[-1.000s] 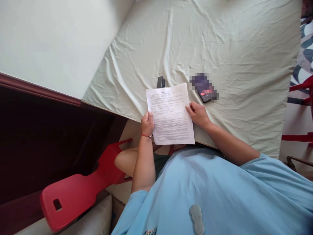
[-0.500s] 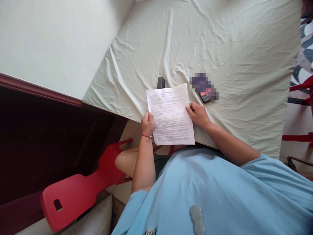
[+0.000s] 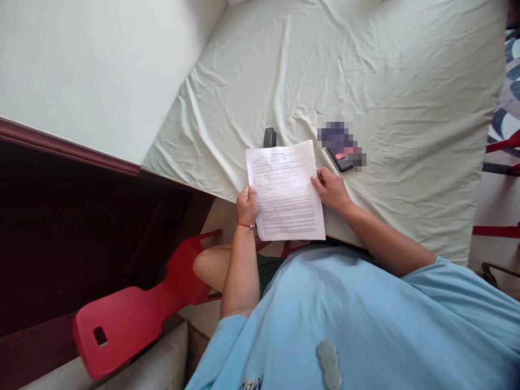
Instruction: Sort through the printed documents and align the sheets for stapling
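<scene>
Clearly, from the head camera, a printed paper (image 3: 284, 200) is held between two bare hands at the near edge of a table covered with a creased pale-green cloth (image 3: 406, 108). The left hand (image 3: 247, 203) is clamped on the paper's left edge, thumb on the printed face, the other fingers mostly hidden behind. The right hand (image 3: 331, 188) pinches the right edge, a little higher up. The text faces the wearer, heading at the far end, too small to read; the lower part reaches past the table edge toward the lap. Whether the paper touches the cloth cannot be told.

Just beyond the top edge, a black stapler-like tool (image 3: 269, 137) lies on the cloth, its near end covered by the paper. A smartphone (image 3: 343, 161), partly pixelated, lies beyond the right hand, near the paper's upper right corner. A thin red bracelet (image 3: 245, 224) circles the left wrist. The person wears a light-blue T-shirt (image 3: 374, 325) with a pale pendant (image 3: 329, 364) on its front. At left stands a red plastic chair (image 3: 125, 319), just beside the knee.
</scene>
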The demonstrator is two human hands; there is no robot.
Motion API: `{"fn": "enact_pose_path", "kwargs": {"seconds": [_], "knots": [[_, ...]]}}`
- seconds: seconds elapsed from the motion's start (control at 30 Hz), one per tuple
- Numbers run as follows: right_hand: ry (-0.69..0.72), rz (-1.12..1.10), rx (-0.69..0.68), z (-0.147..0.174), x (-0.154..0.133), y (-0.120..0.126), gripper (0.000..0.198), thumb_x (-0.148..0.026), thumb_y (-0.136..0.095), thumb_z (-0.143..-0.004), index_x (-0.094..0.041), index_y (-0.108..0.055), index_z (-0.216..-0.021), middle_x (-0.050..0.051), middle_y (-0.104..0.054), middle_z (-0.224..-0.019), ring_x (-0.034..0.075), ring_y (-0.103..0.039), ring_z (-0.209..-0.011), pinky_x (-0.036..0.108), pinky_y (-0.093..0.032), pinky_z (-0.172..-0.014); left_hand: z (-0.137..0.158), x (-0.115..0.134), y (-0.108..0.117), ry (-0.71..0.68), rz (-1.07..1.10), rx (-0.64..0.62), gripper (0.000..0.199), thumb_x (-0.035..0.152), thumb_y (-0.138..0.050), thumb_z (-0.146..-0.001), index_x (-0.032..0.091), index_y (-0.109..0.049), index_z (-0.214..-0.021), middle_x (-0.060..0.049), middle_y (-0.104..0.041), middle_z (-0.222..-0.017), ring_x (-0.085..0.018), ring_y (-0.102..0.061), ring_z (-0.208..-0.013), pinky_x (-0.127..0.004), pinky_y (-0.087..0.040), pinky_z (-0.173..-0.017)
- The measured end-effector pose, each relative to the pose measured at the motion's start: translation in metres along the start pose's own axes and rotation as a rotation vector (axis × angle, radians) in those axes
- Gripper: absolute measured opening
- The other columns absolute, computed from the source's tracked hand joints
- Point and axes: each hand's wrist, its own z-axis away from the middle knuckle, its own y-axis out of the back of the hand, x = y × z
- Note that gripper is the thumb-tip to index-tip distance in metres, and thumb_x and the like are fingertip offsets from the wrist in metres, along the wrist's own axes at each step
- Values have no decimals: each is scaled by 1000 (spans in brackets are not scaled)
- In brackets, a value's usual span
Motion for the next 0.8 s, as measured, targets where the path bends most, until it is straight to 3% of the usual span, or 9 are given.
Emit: {"fn": "enact_pose_path", "kwargs": {"seconds": [0.27, 0.8], "knots": [[19, 16, 47, 1, -1, 1, 28, -46, -47, -94, -24, -47, -76, 0, -53, -66, 16, -46, -62, 32, -32, -64, 1, -2, -1, 8, 62, 10, 47, 55, -46, -100, 19, -47, -69, 1, -44, -61, -13, -38, -59, -27, -32, -58], [28, 4, 42, 1, 0, 1, 29, -43, -49, -93, -24, -44, -73, -1, -49, -64, 15, -43, -61, 32, -31, -63, 0, -2, -1, 13, 77, 6, 50, 60, -47, -98, 19, -48, -69, -1, -48, -63, -13, -42, -61, -28, -35, -60]]}}
